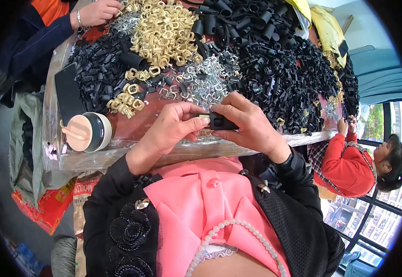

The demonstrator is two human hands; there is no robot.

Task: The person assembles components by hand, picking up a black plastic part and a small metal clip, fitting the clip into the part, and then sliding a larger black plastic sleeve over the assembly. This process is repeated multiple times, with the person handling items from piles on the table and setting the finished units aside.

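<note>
Both hands meet over the table's near edge around a small black plastic part (222, 122) with a slot in it. My right hand (250, 123) grips its body between thumb and fingers. On its other end, my left hand (175, 128) pinches with thumb and forefinger; a small pale piece shows there, partly hidden by the fingers. Just beyond my hands lies a heap of silver metal clips (205, 78). Gold-coloured rings (164, 34) are piled farther back, with a smaller gold group (126, 102) to the left. Small black parts (279, 83) spread to the right.
A lidded cup (83, 133) stands at the table's left front corner, beside a dark flat phone-like slab (69, 92). Black tubes (261, 18) are heaped at the back. A co-worker's hand (100, 13) works at far left; another person (353, 161) in red sits at right.
</note>
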